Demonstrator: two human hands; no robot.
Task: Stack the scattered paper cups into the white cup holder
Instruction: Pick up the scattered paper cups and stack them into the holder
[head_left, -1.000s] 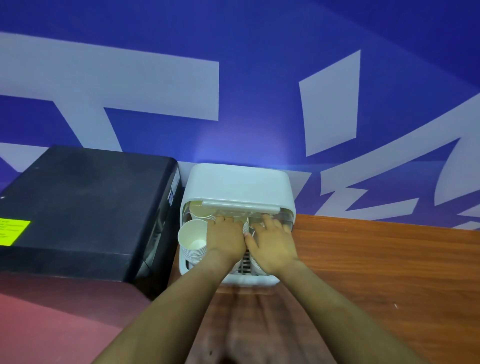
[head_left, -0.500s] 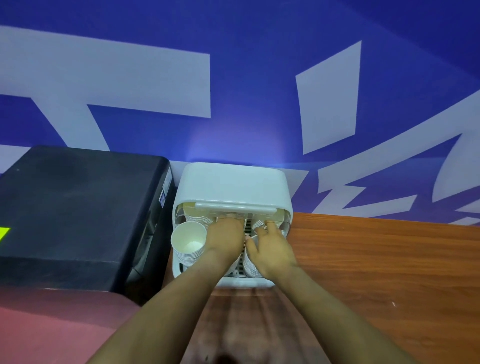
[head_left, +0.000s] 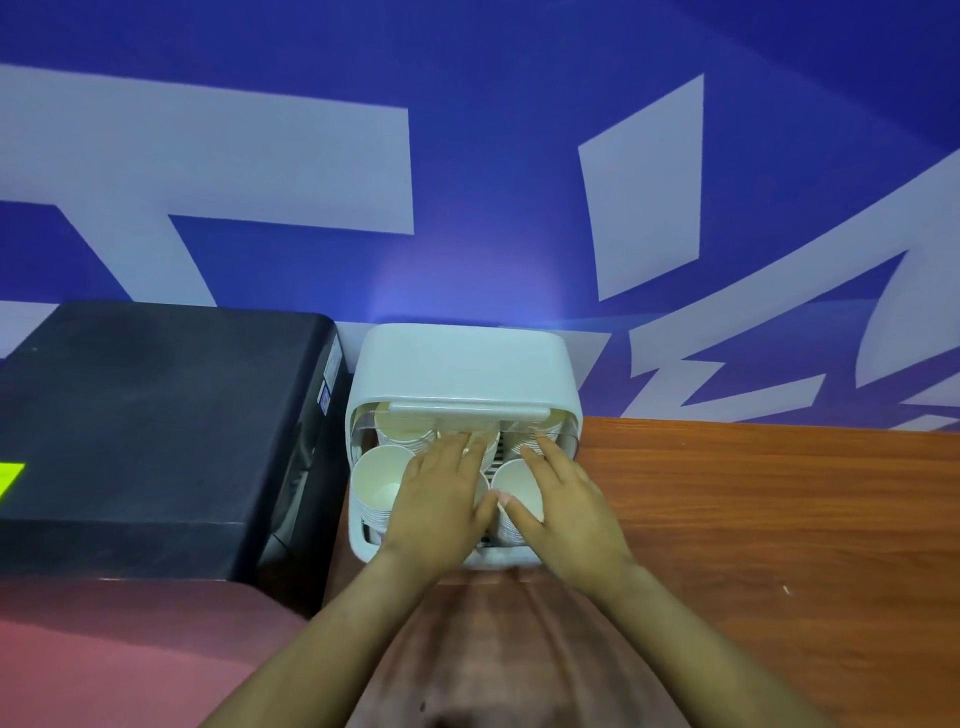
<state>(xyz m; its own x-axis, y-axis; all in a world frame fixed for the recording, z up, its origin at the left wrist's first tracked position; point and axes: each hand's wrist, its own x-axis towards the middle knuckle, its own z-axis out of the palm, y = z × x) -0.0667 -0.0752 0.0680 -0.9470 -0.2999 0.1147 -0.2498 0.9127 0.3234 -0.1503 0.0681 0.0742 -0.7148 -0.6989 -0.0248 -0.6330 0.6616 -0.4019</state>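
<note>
The white cup holder (head_left: 462, 364) stands against the blue wall, its front lid raised. Inside it are stacks of white paper cups: one at the front left (head_left: 376, 488), one at the front right (head_left: 514, 483), and more at the back (head_left: 402, 428). My left hand (head_left: 439, 501) lies flat over the middle stacks, fingers straight and pointing into the holder. Beside it, my right hand (head_left: 563, 501) rests with straight fingers over the right stacks, its thumb on the rim of the front right cup. Neither hand grips a cup.
A black machine (head_left: 156, 426) stands close to the holder's left side. The wooden table (head_left: 779, 519) stretches to the right. A reddish surface (head_left: 104, 654) lies at the lower left. The blue and white wall (head_left: 467, 182) is directly behind.
Both hands have drawn back a little from the holder's depth and now lie flatter over the cups. The front right cup's mouth has come into view.
</note>
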